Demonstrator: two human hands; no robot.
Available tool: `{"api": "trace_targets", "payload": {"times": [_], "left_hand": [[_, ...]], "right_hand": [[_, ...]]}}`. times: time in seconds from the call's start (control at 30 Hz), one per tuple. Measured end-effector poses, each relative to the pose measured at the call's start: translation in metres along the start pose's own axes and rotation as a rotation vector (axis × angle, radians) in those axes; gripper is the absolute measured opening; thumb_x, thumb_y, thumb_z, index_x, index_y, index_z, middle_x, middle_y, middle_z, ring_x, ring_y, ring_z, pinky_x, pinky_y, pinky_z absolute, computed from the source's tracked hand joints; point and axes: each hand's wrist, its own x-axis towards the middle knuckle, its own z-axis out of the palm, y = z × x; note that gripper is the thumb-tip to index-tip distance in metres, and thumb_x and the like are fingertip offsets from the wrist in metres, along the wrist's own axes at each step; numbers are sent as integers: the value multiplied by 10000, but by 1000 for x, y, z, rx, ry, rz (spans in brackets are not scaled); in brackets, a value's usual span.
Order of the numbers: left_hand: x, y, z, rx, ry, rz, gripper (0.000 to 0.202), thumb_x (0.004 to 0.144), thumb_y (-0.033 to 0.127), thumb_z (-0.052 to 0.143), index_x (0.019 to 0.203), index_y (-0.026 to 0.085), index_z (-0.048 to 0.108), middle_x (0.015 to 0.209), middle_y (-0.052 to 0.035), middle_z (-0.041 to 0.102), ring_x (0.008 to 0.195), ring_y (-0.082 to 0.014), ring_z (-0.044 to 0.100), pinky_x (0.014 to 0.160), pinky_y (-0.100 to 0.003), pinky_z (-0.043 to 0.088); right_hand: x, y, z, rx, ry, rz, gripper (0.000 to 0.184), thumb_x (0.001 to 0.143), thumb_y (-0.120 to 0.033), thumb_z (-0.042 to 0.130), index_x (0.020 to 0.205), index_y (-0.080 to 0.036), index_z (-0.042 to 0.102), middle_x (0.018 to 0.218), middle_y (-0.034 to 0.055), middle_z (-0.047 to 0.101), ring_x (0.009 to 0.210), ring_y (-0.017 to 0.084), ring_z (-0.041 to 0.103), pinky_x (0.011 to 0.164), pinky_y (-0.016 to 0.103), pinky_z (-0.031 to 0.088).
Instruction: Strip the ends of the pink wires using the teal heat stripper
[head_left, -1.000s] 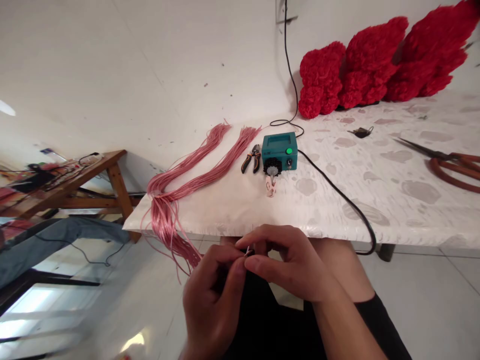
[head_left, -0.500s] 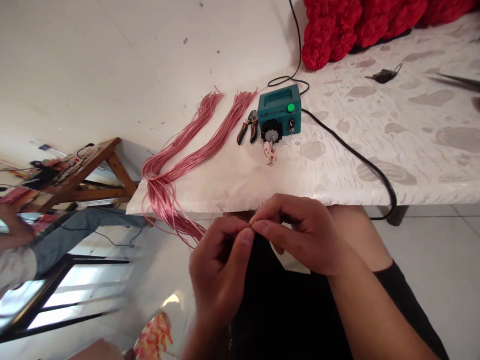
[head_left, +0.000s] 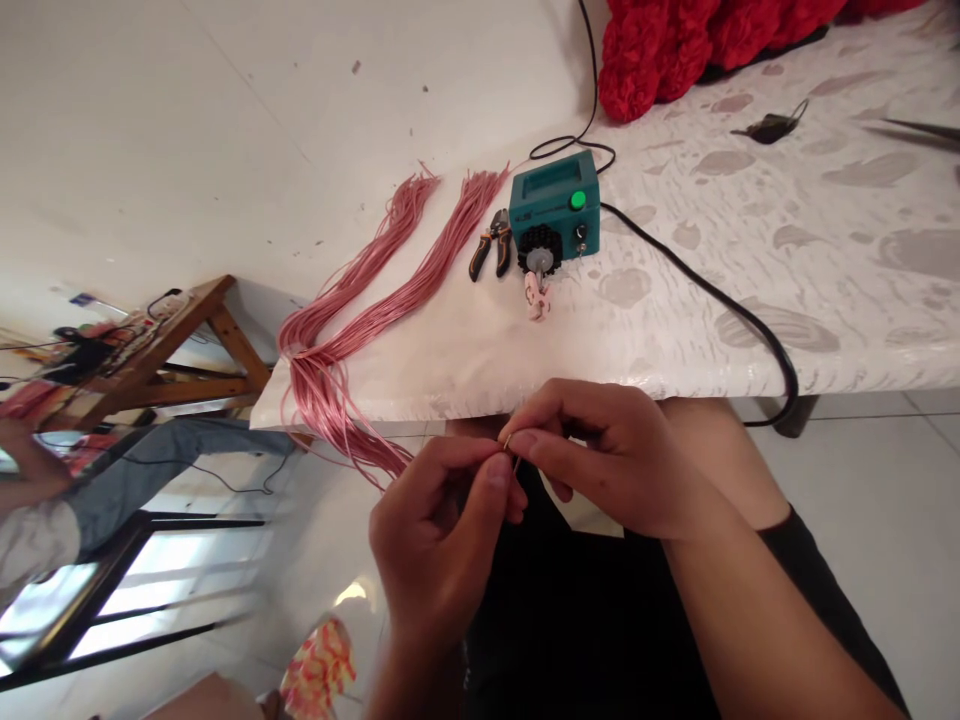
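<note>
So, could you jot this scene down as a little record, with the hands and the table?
Left hand: pinching a thin piece, material unclear
Right hand: pinching the same thin piece
Table: pink cord bundle, pliers, teal machine with green button
Cord bundle: runs past the near edge
Pliers: just left of the machine
Back right: red ruffled bunches

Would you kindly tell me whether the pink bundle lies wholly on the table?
Only partly: the pink bundle lies on the table, but its lower strands pass over the edge.
</note>
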Motion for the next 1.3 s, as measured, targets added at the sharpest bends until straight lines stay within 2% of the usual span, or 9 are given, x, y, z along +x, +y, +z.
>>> {"api": "trace_targets", "payload": {"times": [0.1, 0.2, 0.4, 0.53, 0.73, 0.93, 1.1, 1.2, 1.3], "left_hand": [[4, -4, -3, 104, -17, 94, 73, 849, 133, 702, 819, 197, 721, 649, 43, 706, 556, -93, 627, 521, -197, 497], [11, -9, -9, 154, -51, 234, 109, 836, 99, 717, 860, 205, 709, 747, 38, 700, 645, -100, 622, 588, -217, 503], [24, -15, -18, 240, -228, 569, 443, 829, -48, 687, 1193, 204, 691, 1073, -31, 660, 877, -115, 645, 745, -242, 544], [27, -17, -20, 291, -224, 690, 422, 792, -92, 712, 1137, 152, 716, 1070, -57, 669, 930, -135, 660, 775, -248, 555], [26, -19, -19, 194, -187, 643, 354, 779, -96, 721, 1061, 116, 702, 1021, -61, 689, 844, -134, 660, 660, -265, 568], [25, -20, -17, 156, -151, 620, 328, 761, -95, 734, 981, 146, 700, 960, -27, 685, 831, -131, 665, 667, -266, 556], [25, -20, -20, 133, -172, 639, 362, 752, -101, 734, 990, 171, 716, 961, -16, 693, 809, -122, 665, 651, -250, 543], [26, -19, -22, 44, -232, 526, 279, 802, -45, 709, 973, 175, 719, 947, -27, 683, 828, -135, 659, 682, -263, 544], [27, -19, -22, -121, -321, 304, 115, 875, 63, 683, 871, 177, 699, 911, -31, 661, 817, -134, 642, 668, -244, 532]], "right_hand": [[0, 2, 0, -35, 8, -25, 94, 926, -262, 678, 857, -202, 700, 665, -43, 655, 530, 68, 548, 486, 181, 418], [0, 2, 0, -50, 10, -29, 97, 936, -269, 670, 868, -203, 693, 632, -56, 617, 521, 68, 529, 501, 190, 409], [-1, 1, 0, -15, 1, -14, 103, 932, -232, 679, 836, -195, 672, 586, -69, 554, 522, 65, 488, 498, 180, 387], [0, 3, 0, 34, -17, -7, 94, 914, -227, 711, 838, -190, 669, 592, -71, 551, 532, 62, 482, 493, 165, 390], [0, 3, 0, 135, -38, 14, 65, 924, -213, 701, 876, -179, 673, 606, -73, 596, 526, 42, 508, 494, 133, 406], [-1, 4, 1, 142, -32, 30, 59, 925, -203, 698, 871, -192, 674, 619, -74, 621, 509, 35, 519, 468, 118, 397], [-1, 6, 2, 88, -11, -7, 73, 933, -229, 694, 868, -199, 678, 624, -79, 612, 522, 35, 520, 485, 126, 398], [-1, 5, 2, 12, 4, -31, 76, 937, -247, 690, 873, -206, 686, 636, -84, 607, 531, 33, 511, 502, 134, 400], [-3, 3, 2, -42, -16, -41, 50, 931, -220, 690, 882, -210, 693, 629, -92, 600, 536, 30, 507, 526, 131, 412]]}}
